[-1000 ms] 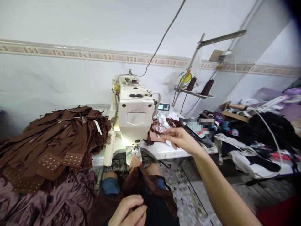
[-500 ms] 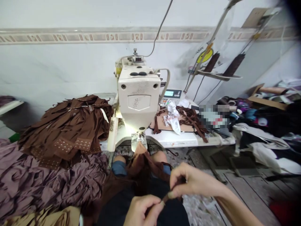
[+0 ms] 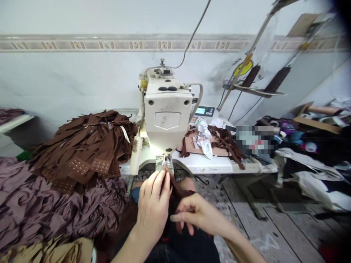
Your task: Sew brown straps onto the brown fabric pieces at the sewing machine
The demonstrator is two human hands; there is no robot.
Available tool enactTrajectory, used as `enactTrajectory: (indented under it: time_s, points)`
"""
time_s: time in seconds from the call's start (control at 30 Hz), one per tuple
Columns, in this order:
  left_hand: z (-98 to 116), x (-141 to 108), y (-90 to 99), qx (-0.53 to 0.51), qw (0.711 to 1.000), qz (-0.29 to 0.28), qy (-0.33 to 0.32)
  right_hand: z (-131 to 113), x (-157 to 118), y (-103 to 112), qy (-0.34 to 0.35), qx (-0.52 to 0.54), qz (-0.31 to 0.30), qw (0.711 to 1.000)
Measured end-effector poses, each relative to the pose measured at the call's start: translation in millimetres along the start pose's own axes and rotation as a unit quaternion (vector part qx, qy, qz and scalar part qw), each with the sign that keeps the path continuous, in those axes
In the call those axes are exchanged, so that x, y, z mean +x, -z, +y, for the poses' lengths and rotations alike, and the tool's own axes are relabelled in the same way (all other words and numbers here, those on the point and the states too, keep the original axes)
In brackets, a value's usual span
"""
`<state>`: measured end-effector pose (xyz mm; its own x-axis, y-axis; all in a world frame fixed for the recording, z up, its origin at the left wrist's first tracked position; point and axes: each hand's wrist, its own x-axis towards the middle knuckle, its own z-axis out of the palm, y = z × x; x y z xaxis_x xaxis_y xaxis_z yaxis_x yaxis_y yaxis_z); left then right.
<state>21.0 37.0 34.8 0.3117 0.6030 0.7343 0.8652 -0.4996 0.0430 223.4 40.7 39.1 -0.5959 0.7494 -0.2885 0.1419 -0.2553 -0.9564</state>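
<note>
My left hand [image 3: 153, 204] reaches up to the plate under the sewing machine's head [image 3: 167, 117]. Its fingers are closed on brown fabric [image 3: 172, 179], whose upper end lies at the lit needle area [image 3: 165, 160]. The fingertips hide part of the cloth. Lower and to the right, my right hand [image 3: 196, 213] is loosely curled beside the hanging fabric, thumb and fingers apart. I see nothing between them. More brown cloth drapes down over my lap.
A heap of brown garment pieces [image 3: 90, 146] with rows of metal eyes lies left, above mauve cloth [image 3: 68, 215]. Right of the machine are brown straps [image 3: 225, 140], a white tangle [image 3: 203, 137] and a control panel [image 3: 204, 110]. Thread cones [image 3: 276, 78] stand behind.
My left hand has moved up and forward to the needle area with brown fabric. My right hand has shifted slightly left and loosened from the narrow brown strip both hands pinched.
</note>
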Motion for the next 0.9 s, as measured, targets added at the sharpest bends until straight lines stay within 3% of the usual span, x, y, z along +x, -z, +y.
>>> enactTrajectory:
  time_s: [0.1,0.23,0.37,0.5,0.63,0.77,0.9]
  points:
    - [-5,7,-14.6,-0.003,1.000,0.031,-0.001,6,4,-21,0.015,-0.010,-0.025,1.000]
    - [-14,8,-18.5,-0.055,0.997,0.060,-0.003,0,4,-29,0.049,0.000,0.042,0.998]
    - [-22,6,-16.1,-0.088,0.994,0.053,-0.024,-25,12,-19,0.120,-0.002,0.144,0.982]
    - [-25,2,-19.3,-0.110,0.991,0.072,-0.023,-48,36,0,0.200,-0.052,0.250,0.946]
    - [-25,2,-21.3,-0.110,0.990,0.080,-0.029,-54,66,16,0.263,-0.126,0.293,0.910]
    - [-23,3,-19.1,-0.077,0.994,0.072,-0.029,-44,84,18,0.220,-0.067,0.313,0.921]
    - [-17,3,-18.1,-0.046,0.996,0.078,-0.025,-20,78,3,0.193,0.045,0.362,0.911]
